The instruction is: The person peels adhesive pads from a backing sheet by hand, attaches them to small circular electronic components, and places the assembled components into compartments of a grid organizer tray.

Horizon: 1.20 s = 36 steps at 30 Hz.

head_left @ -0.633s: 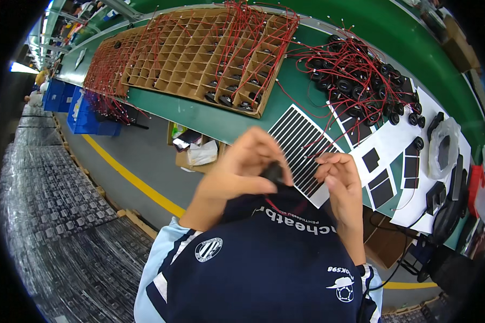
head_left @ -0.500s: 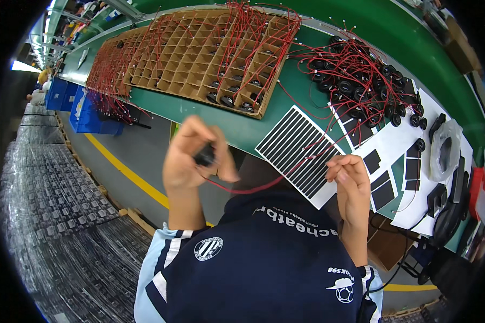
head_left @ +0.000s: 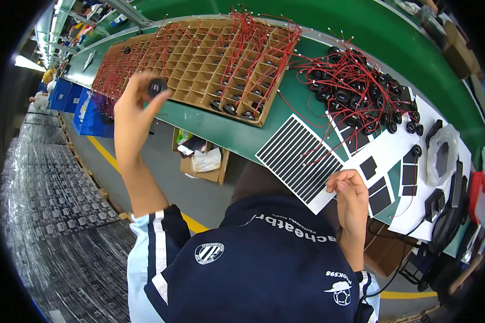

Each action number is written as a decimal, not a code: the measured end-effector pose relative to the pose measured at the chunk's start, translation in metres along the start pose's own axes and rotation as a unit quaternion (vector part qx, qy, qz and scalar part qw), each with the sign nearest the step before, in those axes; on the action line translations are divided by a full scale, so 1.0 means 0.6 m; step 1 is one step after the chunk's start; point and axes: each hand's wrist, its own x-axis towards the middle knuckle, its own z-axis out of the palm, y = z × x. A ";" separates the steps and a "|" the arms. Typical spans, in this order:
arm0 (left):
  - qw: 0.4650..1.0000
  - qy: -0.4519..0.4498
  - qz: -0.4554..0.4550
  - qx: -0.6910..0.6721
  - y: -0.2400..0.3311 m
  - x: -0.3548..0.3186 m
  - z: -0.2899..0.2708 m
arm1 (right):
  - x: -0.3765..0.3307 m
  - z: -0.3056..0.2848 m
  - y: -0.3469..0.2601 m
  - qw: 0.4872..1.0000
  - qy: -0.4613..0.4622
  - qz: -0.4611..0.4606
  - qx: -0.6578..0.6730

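Workbench (head_left: 237, 137) in green runs across the upper part of the head view, and everything else sits on it or beside it. Cardboard divider tray (head_left: 210, 59), the biggest thing on the bench, lies toward its far left end; its many square cells hold small black parts, and red wires spill over its edges. Right of that tray lies a heap of black round parts (head_left: 361, 89) tangled in red leads. Nearer the bench's front edge, just right of the tray, a white sheet with black strips (head_left: 299, 159) lies flat, and further right a white sheet with black squares (head_left: 393, 167) spreads toward the bench's right end, with a clear bag (head_left: 442, 153) on it. Below the bench's front edge, on the grey floor, an open cardboard box (head_left: 199, 159) holds scraps. Blue crates (head_left: 75, 102) stand off the bench's left end.

The left hand (head_left: 132, 116) is raised in front of the tray's left part, thumb and fingers pinched on a small black round part (head_left: 157, 86), held up at the fingertips against the tray's cells. The right hand (head_left: 353, 199) is loosely curled at the near corner of the striped sheet, fingertips at its edge; whether it grips anything cannot be told.
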 end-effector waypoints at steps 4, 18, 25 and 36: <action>0.973 -0.091 0.115 0.176 -0.041 0.091 0.062 | -0.006 -0.005 0.001 1.000 0.014 -0.002 0.003; 0.850 -0.151 0.317 0.392 -0.133 0.135 0.143 | -0.009 -0.005 0.003 0.999 0.038 -0.005 -0.029; 0.812 -0.261 0.340 0.397 -0.110 0.136 0.135 | -0.010 -0.013 0.010 0.999 0.038 0.001 -0.032; 0.827 -0.034 0.315 0.464 -0.112 0.189 0.178 | -0.024 -0.034 -0.005 0.997 0.068 -0.021 -0.015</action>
